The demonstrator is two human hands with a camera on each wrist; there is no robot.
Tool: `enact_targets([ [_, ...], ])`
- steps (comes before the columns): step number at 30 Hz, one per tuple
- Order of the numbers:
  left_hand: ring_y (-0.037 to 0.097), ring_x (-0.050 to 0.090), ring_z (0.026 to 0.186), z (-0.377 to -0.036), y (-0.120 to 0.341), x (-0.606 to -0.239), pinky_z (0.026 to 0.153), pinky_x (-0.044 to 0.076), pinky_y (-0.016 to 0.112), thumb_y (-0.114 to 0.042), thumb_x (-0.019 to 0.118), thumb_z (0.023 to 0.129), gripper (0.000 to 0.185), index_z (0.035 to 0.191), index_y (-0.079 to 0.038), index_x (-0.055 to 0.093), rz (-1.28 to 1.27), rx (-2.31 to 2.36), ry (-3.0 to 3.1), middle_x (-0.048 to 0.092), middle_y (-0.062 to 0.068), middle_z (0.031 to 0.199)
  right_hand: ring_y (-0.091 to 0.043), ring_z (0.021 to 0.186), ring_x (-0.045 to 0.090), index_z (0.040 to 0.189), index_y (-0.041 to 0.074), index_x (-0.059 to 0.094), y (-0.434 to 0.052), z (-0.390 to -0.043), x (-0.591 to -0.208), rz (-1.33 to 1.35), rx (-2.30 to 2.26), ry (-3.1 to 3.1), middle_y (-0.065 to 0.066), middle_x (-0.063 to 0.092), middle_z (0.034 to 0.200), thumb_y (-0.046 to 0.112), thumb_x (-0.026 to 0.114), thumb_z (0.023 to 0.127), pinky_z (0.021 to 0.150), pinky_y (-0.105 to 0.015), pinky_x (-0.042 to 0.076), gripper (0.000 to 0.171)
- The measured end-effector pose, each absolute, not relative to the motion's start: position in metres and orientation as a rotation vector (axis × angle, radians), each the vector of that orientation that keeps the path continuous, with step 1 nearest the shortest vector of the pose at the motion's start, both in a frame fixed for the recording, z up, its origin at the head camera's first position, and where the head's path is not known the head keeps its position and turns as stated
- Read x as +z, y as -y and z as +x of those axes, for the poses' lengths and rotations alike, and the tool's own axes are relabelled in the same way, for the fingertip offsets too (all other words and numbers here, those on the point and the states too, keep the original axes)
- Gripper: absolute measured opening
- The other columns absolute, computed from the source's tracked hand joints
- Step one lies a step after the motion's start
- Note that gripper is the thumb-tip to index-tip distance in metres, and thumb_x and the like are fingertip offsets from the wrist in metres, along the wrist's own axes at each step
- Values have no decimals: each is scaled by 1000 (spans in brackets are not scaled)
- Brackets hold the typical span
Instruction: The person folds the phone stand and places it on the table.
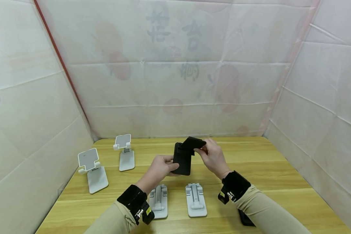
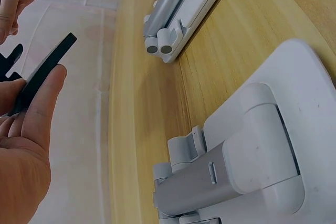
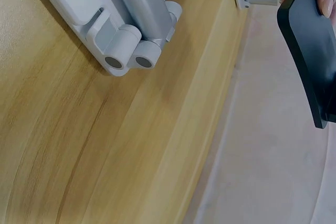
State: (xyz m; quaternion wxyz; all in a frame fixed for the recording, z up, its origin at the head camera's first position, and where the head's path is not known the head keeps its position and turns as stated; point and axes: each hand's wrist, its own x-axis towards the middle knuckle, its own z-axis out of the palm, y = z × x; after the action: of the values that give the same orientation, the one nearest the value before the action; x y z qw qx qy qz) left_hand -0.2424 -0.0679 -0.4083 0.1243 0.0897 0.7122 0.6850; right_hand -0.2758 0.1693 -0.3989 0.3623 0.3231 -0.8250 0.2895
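The left hand (image 1: 161, 167) grips the base of the black phone stand (image 1: 183, 157), held in the air above the desk (image 1: 266, 169), while the right hand (image 1: 212, 156) pinches its top plate. Excess force on the hinge risks snapping it. A loose grip risks dropping it onto the folded white stands (image 1: 196, 200).

Two white phone stands (image 1: 88, 170) (image 1: 124, 152) stand unfolded at the table's left. Two more white ones (image 1: 159, 201) (image 1: 195, 199) lie folded flat. One black stand (image 1: 185, 156) is held up (another dark object (image 1: 245, 218) shows partly under the right sleeve).
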Motion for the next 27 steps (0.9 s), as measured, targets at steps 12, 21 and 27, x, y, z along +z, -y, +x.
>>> enact_targets([
  [12, 36, 73, 102, -241, 68, -408, 88, 63, 46, -2, 63, 99, 48, 144, 9, 50, 274, 1977, -2077, 67, 29, 124, -16, 77, 38, 84, 7, 49, -170, -278, -400, 825, 692, 2061, 3, 38, 78, 6, 81, 85, 70, -32, 30, 32],
  [21, 36, 73, 102, -240, 67, -410, 86, 64, 44, -3, 64, 99, 48, 143, 10, 52, 281, 1993, -2053, 68, 28, 123, -18, 76, 38, 81, 7, 46, -170, -280, -399, 842, 663, 1993, 2, 35, 74, 3, 82, 82, 71, -33, 29, 37],
  [27, 35, 74, 100, -239, 67, -408, 86, 64, 44, -3, 64, 99, 49, 144, 10, 49, 262, 1981, -2067, 68, 28, 122, -18, 76, 38, 81, 7, 46, -169, -280, -399, 856, 662, 1978, 2, 35, 74, 3, 83, 82, 72, -33, 29, 37],
])
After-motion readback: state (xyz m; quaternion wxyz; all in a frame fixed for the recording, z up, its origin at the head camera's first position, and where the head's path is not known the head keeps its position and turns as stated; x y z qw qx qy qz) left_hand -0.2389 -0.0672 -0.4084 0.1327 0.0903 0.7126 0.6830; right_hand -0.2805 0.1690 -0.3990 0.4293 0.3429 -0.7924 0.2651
